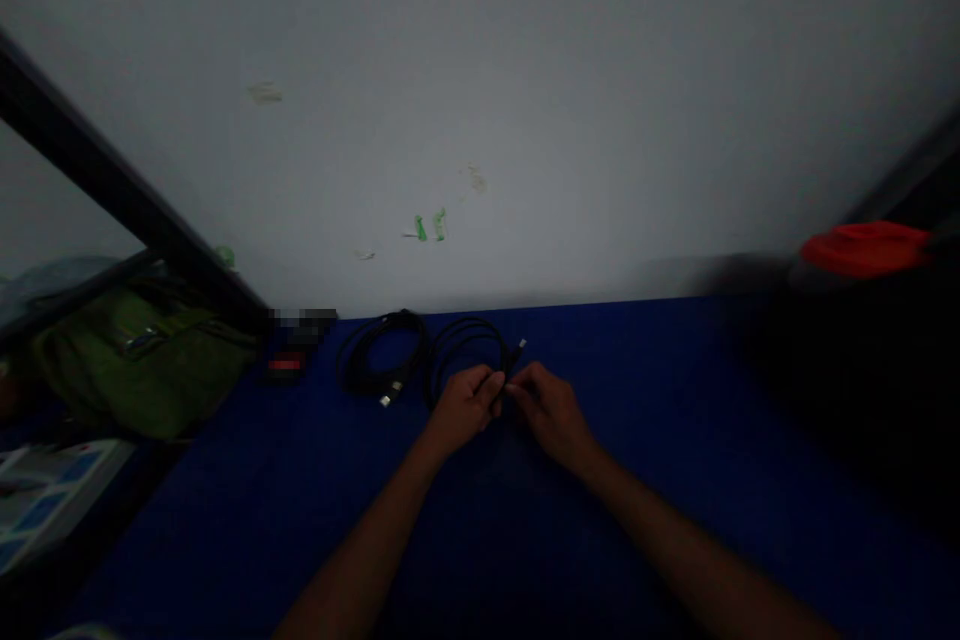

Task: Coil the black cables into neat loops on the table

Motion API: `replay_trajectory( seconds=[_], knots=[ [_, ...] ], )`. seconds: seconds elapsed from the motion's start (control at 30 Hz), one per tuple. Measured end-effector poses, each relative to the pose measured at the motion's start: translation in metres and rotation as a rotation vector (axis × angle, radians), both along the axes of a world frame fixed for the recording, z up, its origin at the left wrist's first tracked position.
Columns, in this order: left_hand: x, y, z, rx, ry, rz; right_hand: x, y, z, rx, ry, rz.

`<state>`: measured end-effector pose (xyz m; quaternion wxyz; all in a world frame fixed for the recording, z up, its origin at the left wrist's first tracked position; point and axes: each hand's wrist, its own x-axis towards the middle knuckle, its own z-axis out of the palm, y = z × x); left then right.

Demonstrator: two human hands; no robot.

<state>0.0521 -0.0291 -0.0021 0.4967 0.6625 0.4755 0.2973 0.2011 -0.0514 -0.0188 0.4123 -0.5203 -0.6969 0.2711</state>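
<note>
A coiled black cable [466, 324] is pinched in my left hand [466, 402], whose thumb and fingers close on the right side of the loops. Its metal-tipped plug [517, 350] sticks up just beyond the fingertips. Close beside it, my right hand [551, 410] has its thumb and forefinger together near the same part of the cable; what lies between them is too small and dark to make out. Left of my hands, a second black cable coil [360, 365] rests on the blue surface [637, 350], with its plug end toward me.
A pale wall [600, 120] with scraps of green tape rises behind the surface. A green bag [142, 350] and a white-and-blue box [60, 500] are at the left. A red-orange lid [862, 248] and a large dark shape stand at the right.
</note>
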Motion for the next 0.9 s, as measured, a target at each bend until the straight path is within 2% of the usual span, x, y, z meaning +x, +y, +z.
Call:
replay_trajectory(
  seconds=[0.1,0.17,0.37,0.47,0.57,0.63,0.77,0.83,0.9],
  knots=[
    [0.0,-0.001,0.0,0.02,0.008,0.0,-0.002,0.001,-0.001,-0.214,0.245,0.031],
    [-0.001,0.0,-0.001,0.018,0.012,-0.008,-0.001,0.003,-0.001,-0.246,0.3,0.056],
    [-0.004,0.0,-0.002,0.022,0.032,-0.06,0.007,0.005,0.005,-0.045,0.08,0.094],
    [-0.003,0.0,-0.001,0.062,0.055,-0.063,0.011,0.006,0.008,-0.031,0.061,0.131],
    [-0.002,-0.003,0.003,0.154,0.079,-0.043,0.017,0.007,0.012,-0.131,0.153,0.235],
    [0.0,-0.007,0.008,0.213,0.073,-0.027,0.022,0.009,0.017,-0.196,0.287,0.264],
    [-0.002,-0.016,0.023,0.356,0.089,-0.001,0.028,0.012,0.023,-0.221,0.528,0.202],
    [-0.006,-0.018,0.03,0.481,0.144,0.036,0.028,0.013,0.023,-0.217,0.529,0.155],
    [-0.014,-0.017,0.035,0.583,0.223,0.125,0.026,0.014,0.02,-0.226,0.482,0.13]
  ],
)
